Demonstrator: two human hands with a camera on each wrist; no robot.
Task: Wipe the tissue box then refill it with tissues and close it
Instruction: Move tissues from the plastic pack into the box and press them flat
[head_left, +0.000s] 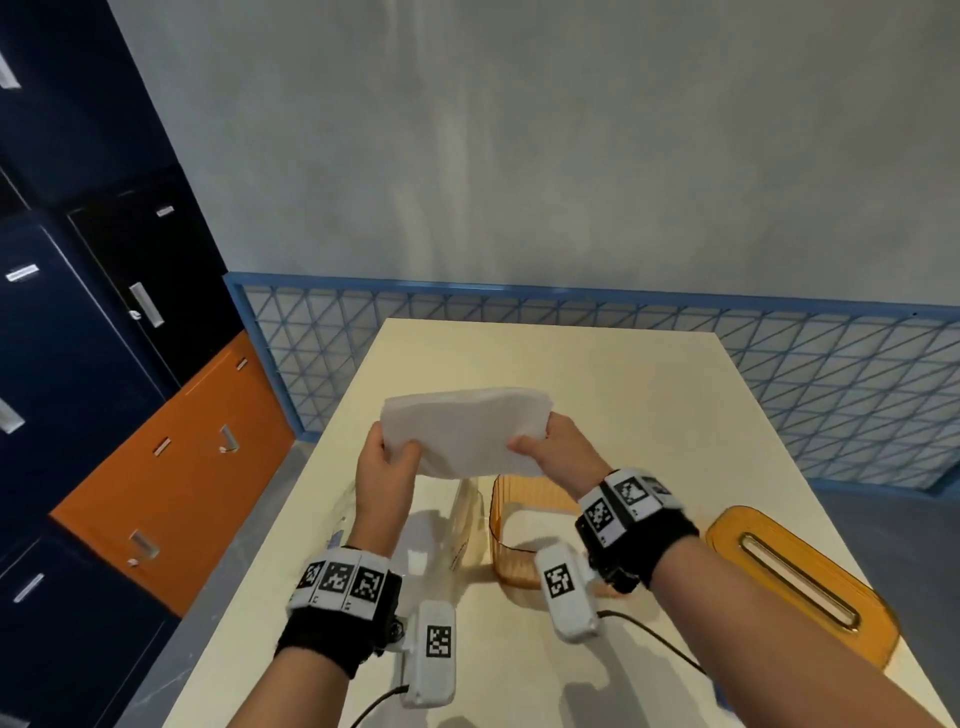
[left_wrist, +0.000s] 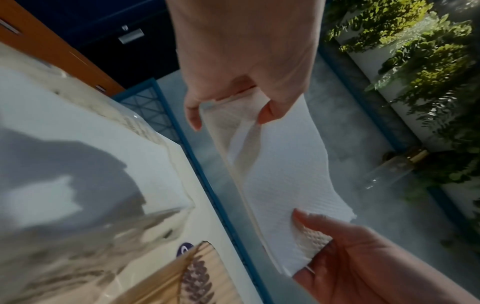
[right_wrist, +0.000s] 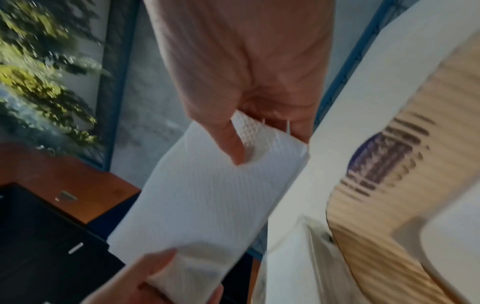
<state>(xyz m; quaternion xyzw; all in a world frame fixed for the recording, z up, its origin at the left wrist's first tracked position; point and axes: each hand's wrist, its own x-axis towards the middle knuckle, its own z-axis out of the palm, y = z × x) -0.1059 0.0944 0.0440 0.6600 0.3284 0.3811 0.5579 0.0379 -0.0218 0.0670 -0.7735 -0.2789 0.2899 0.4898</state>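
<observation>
Left hand and right hand pinch the tissue stack's ends — above the table.

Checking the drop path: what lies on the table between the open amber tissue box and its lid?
Bare table only; the head view shows nothing between the tissue box and lid, though the right wrist hides part.

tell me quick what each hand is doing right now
Left hand: grips the left end of the tissue stack.
Right hand: grips the right end of the same stack.
</observation>
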